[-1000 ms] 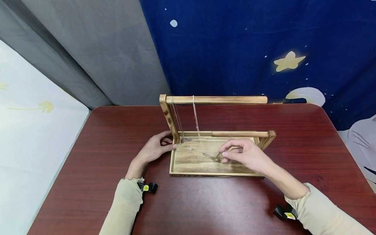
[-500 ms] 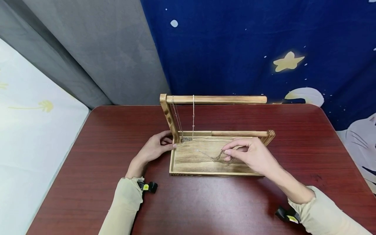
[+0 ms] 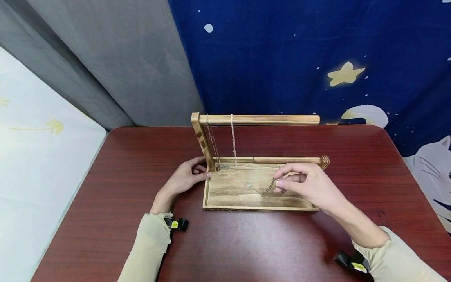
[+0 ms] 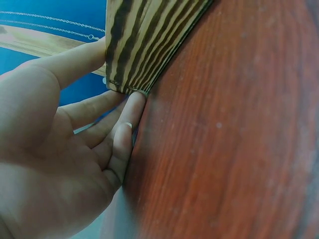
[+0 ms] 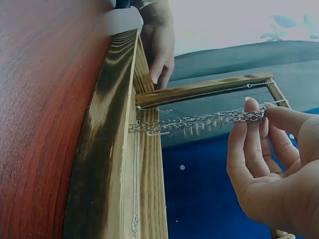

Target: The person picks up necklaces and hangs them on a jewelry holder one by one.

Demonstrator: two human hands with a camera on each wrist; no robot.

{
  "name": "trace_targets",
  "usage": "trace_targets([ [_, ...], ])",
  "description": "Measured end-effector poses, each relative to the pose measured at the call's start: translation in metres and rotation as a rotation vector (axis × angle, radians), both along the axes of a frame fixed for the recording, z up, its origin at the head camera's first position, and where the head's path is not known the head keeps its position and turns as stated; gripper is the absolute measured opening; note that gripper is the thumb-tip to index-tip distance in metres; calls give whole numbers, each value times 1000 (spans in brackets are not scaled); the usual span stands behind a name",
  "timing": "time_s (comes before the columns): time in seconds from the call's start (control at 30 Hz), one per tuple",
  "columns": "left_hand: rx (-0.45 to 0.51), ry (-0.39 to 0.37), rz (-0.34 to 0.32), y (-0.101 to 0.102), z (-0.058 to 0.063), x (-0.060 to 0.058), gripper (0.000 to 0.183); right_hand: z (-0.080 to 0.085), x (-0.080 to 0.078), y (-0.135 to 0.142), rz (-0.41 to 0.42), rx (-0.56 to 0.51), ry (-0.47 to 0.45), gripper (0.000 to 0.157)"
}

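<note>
My right hand [image 3: 310, 184] pinches a silver chain necklace [image 3: 269, 188] between thumb and fingertips, over the tray of a wooden jewelry stand [image 3: 260, 209]. In the right wrist view, doubled links and a row of small dangling bars on the necklace [image 5: 199, 122] run from the fingertips toward the tray. A small bright piece at its end lies over the tray floor. My left hand [image 3: 184, 178] grips the stand's left end, thumb on the rim and fingers behind the post. In the left wrist view that striped wooden end [image 4: 144, 45] sits between thumb and fingers.
Two thin chains hang from the upper bar [image 3: 275, 120], close to the left post [image 3: 202, 141]. A fine chain [image 5: 135, 199] lies along the tray's inside in the right wrist view. The stand rests on a dark red table [image 3: 260, 246], with a blue curtain [image 3: 264, 58] behind.
My right hand has moved a little right and toward me, drawing the necklace and its bright end rightward across the tray. A hanging chain has swung slightly. The left hand stays put.
</note>
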State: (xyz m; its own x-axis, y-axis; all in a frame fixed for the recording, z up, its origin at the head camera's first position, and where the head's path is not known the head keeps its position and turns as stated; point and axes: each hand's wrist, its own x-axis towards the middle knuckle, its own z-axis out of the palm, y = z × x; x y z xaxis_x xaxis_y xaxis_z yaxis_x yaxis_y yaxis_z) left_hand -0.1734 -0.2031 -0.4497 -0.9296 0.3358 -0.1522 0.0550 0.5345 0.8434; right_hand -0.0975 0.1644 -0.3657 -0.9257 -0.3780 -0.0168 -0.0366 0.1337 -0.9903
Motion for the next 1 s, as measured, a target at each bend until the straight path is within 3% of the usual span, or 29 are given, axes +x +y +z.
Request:
trace_targets([
  [0.23,-14,-2,9,0,0,0,67,4,0,3,-4,-63,32,15],
  [0.57,-19,0,4,1,1,1,67,17,1,12,-43,-105,157,12],
  [0.87,-28,-12,17,2,3,0,67,28,3,20,-83,-180,143,11],
  [1.0,-30,-9,15,2,2,1,68,33,3,25,-58,-284,150,14],
])
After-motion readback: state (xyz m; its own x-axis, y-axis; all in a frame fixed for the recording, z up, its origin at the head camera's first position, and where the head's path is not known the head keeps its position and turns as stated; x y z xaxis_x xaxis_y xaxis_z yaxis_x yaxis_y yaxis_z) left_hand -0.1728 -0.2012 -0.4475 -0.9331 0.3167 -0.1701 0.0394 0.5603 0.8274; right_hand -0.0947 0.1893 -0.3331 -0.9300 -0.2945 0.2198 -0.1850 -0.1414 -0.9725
